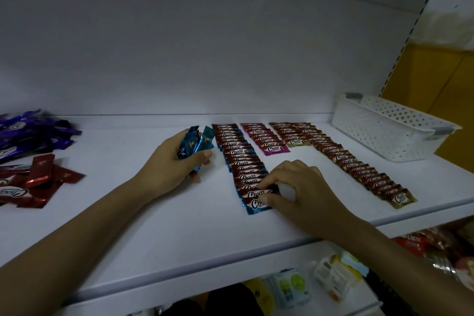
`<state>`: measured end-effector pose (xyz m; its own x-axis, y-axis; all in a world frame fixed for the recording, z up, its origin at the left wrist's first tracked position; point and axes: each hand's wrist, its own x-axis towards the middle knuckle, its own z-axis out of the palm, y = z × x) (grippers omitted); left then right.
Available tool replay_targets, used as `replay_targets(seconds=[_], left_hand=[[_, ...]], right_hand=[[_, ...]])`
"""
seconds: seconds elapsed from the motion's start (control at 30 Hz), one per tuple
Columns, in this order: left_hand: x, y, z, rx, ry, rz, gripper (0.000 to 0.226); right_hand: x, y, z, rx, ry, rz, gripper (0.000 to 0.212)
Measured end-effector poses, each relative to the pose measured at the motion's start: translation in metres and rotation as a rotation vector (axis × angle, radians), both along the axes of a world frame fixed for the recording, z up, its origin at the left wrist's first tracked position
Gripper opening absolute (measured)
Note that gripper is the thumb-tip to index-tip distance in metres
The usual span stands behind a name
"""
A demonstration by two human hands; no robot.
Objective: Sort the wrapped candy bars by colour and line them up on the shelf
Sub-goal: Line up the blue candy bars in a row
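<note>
R hand [302, 187] pinches "Choco" bar [252, 194]; small print unclear.

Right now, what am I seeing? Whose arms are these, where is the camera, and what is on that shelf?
No machine here: these are a person's bare arms, filmed by one camera worn on their head. The left hand holds a few blue foil-wrapped candy bars. The right hand pinches a blue-edged bar at the near end of a long row. The white shelf also bears a short magenta row, gold-edged rows, a white perforated plastic basket, a purple pile and a red pile.
</note>
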<state>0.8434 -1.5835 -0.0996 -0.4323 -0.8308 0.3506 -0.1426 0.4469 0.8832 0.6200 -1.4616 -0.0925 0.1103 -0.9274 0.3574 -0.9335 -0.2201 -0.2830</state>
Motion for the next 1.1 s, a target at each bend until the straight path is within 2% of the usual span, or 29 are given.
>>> replay_targets(seconds=[0.13, 0.2, 0.27, 0.37, 0.5, 0.6, 0.67, 0.77, 0.9, 1.1], left_hand=[[0.000, 0.008, 0.007, -0.012, 0.033, 0.017, 0.018], [-0.003, 0.015, 0.014, 0.000, 0.055, -0.016, 0.020], [-0.010, 0.023, 0.023, -0.012, 0.025, -0.066, 0.022], [-0.014, 0.033, 0.029, -0.016, -0.023, -0.066, 0.021], [-0.004, 0.043, 0.019, -0.155, -0.242, 0.120, 0.018], [0.000, 0.046, 0.006, -0.121, -0.257, 0.211, 0.013], [-0.004, 0.044, 0.003, -0.140, -0.291, 0.255, 0.012], [-0.017, 0.032, 0.001, -0.273, -0.447, 0.351, 0.017], [-0.032, 0.018, -0.005, -0.320, -0.500, 0.506, 0.028], [-0.031, 0.014, -0.013, -0.265, -0.391, 0.509, 0.028]], right_hand=[[-0.002, 0.003, 0.001, -0.030, -0.074, -0.010, 0.019], [-0.004, 0.005, 0.004, -0.052, -0.171, 0.010, 0.016], [-0.006, 0.005, 0.007, -0.079, -0.271, 0.041, 0.013], [-0.014, -0.005, 0.009, -0.100, -0.315, 0.056, 0.014], [-0.033, -0.023, 0.006, -0.131, -0.143, -0.073, 0.022], [-0.040, -0.030, -0.004, -0.087, 0.085, -0.162, 0.029], [-0.038, -0.034, -0.008, -0.028, 0.272, -0.163, 0.031], [-0.033, -0.042, -0.003, -0.009, 0.399, -0.147, 0.028], [-0.024, -0.050, -0.004, -0.039, 0.467, -0.118, 0.029], [-0.026, -0.055, -0.014, -0.059, 0.416, -0.117, 0.035]])
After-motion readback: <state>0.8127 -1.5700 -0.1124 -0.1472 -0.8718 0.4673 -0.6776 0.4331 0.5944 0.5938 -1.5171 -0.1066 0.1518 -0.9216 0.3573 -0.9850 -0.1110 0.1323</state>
